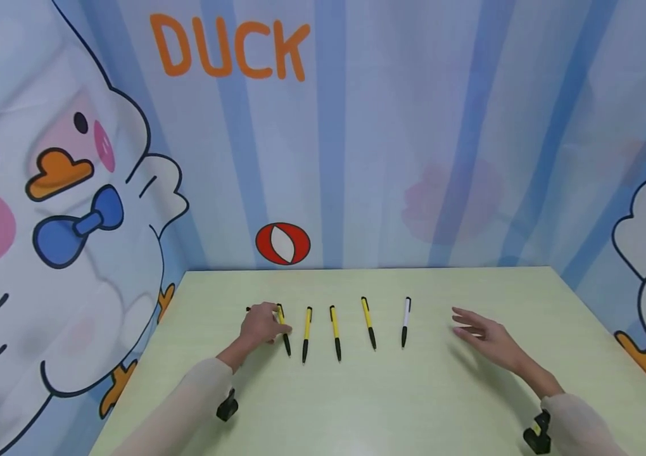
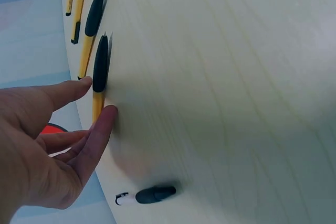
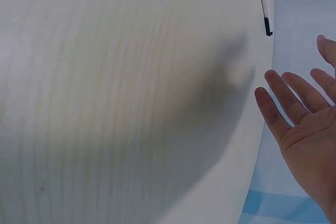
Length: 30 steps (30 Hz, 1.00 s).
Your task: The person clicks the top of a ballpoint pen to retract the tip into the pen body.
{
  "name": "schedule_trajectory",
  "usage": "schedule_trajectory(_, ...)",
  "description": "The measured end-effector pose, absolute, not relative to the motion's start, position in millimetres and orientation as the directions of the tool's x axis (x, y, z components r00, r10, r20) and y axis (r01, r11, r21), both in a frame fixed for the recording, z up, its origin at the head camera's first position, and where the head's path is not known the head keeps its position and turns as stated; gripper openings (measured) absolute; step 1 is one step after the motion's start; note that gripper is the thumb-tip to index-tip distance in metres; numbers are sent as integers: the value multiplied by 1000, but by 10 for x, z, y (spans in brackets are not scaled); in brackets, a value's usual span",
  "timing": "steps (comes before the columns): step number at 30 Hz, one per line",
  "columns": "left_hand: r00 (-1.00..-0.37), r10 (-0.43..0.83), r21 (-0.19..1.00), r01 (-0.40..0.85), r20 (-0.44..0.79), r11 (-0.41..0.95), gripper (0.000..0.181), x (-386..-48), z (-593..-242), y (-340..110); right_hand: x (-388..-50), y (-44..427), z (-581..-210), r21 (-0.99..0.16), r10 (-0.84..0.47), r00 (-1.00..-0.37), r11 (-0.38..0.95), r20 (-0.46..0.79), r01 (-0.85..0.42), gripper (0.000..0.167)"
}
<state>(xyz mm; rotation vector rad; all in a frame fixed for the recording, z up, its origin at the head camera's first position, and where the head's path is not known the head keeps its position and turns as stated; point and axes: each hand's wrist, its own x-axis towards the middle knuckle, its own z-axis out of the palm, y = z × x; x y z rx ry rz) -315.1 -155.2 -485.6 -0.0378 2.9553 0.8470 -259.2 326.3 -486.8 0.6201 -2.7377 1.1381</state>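
My left hand (image 1: 258, 323) is at the left end of a row of pens, its thumb and fingers on either side of a yellow pen (image 2: 100, 66) with a black grip, pinching it as it lies on the table. A white pen (image 2: 152, 194) with a black grip lies beside that hand, turned crosswise; in the head view the hand mostly hides it. Over the right side of the table, my right hand (image 1: 488, 339) hovers with fingers extended, holding nothing. Nearest to it is another white pen (image 1: 406, 323) at the row's right end.
Between the held pen and the right white pen lie three yellow pens, the left (image 1: 307, 335), middle (image 1: 335, 334) and right (image 1: 368, 323), roughly parallel, tips toward me. The pale wooden table (image 1: 391, 405) meets a blue striped duck-print curtain (image 1: 380, 126) at its back edge.
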Motion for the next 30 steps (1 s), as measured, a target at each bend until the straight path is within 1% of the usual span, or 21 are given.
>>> schedule_trajectory(5, -998, -7, 485, -34, -58, 874, 55, -3137, -4842, -1471, -2583, 3259, -4917, -652, -331, -910, 638, 248, -410, 48)
schedule_trajectory(8, -998, -14, 471, -42, -64, 881, 56, -3139, -4829, -1439, -2574, 3254, -4915, -654, -329, -913, 641, 240, -402, 48)
schedule_trajectory(11, -996, -19, 483, -58, -85, 874, 58, -3152, -4826, -1423, -2570, 3248, -4906, -653, -334, -910, 637, 246, -410, 48)
schedule_trajectory(15, -995, -18, 488, -66, -102, 871, 54, -3185, -4831, -1428, -2593, 3234, -4895, -646, -343, -903, 634, 257, -425, 47)
schedule_trajectory(19, -996, -30, 480, -69, -87, 875, 51, -3204, -4846, -1417, -2592, 3248, -4824, -641, -340, -910, 649, 237, -410, 46)
schedule_trajectory(26, -998, -31, 521, -53, -51, 852, 45, -3146, -4809, -1456, -2534, 3245, -4767, -653, -337, -919, 652, 207, -386, 48)
schedule_trajectory(30, -999, -25, 594, -44, -41, 803, 43, -3063, -4754, -1516, -2499, 3213, -4767, -663, -345, -918, 642, 199, -385, 48)
